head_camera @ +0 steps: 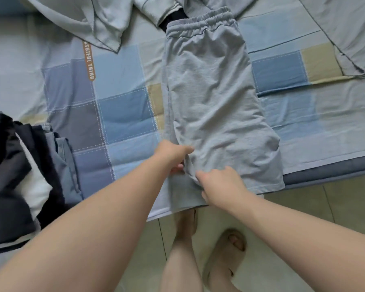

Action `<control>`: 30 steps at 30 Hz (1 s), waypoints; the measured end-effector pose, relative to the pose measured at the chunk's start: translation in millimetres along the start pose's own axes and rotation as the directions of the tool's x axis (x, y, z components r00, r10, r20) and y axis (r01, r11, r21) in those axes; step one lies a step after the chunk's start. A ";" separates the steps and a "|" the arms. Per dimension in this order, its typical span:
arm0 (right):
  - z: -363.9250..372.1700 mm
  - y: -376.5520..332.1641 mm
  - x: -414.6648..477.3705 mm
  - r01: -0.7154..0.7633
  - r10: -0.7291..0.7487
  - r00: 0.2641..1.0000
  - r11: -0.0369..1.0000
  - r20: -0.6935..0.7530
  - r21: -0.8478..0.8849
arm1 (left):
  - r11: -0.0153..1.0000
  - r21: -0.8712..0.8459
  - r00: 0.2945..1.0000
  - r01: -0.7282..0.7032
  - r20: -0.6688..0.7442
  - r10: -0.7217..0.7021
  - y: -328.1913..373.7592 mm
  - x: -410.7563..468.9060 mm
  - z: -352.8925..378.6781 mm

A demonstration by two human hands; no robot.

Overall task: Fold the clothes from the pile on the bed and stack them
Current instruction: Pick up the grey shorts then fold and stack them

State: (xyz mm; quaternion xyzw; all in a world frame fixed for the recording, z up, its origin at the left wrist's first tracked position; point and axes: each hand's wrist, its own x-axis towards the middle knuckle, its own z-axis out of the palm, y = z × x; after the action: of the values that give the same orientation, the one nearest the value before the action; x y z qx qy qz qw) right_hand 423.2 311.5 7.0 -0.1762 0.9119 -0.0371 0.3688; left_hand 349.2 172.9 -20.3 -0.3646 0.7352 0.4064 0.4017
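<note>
Now our left hand point(173, 153) and right hand point(221, 184) pinch the grey shorts point(215, 98) at the leg end; we should carry it evenly to the waistband point(200, 22).

left hand point(173, 157): pinching shorts point(209, 91) | right hand point(219, 184): pinching shorts

Some fingers of my left hand point(173, 154) slip behind a fold of the shorts point(211, 98), so I can't see their tips. The dark stack point(6, 169) runs off the left edge, the grey clothes point(88, 17) off the top. A black item point(174, 17) lies mostly under the waistband point(200, 20). The orange label point(89, 62) loses its first letters under cloth.
</note>
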 end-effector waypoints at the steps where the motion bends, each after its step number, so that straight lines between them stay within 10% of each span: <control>1: 7.1 -6.2 -5.9 0.018 -0.018 1.000 1.000 -0.017 0.017 | 0.999 -0.032 0.999 0.036 0.026 -0.035 -10.6 -6.6 2.5; 14: 71.5 -23.7 -16.3 0.177 -0.142 0.973 0.964 -0.181 0.196 | 0.970 0.162 0.912 -0.183 -0.341 0.230 -93.4 -7.1 15.3; 19: 71.7 29.1 -20.4 -0.136 0.283 0.858 0.930 -0.428 0.342 | 0.955 0.187 0.909 -0.232 -0.309 0.281 -96.1 -11.9 30.1; 23: 59.6 68.5 -13.5 -0.460 0.588 0.786 0.764 -0.193 0.452 | 0.948 0.240 0.885 -0.208 -0.367 0.287 -94.1 -12.5 37.2; 30: 57.9 93.2 -6.2 -0.436 0.785 0.619 0.312 0.030 0.844 | 0.975 0.159 0.955 -0.158 -0.225 0.192 -97.9 -2.2 31.2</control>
State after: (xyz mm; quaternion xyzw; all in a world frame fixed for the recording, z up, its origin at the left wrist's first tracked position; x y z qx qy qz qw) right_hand 439.7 404.5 -49.3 0.3854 0.8414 -0.3212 0.2006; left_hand 443.7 161.7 -59.0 -0.3153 0.8341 0.3413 0.2973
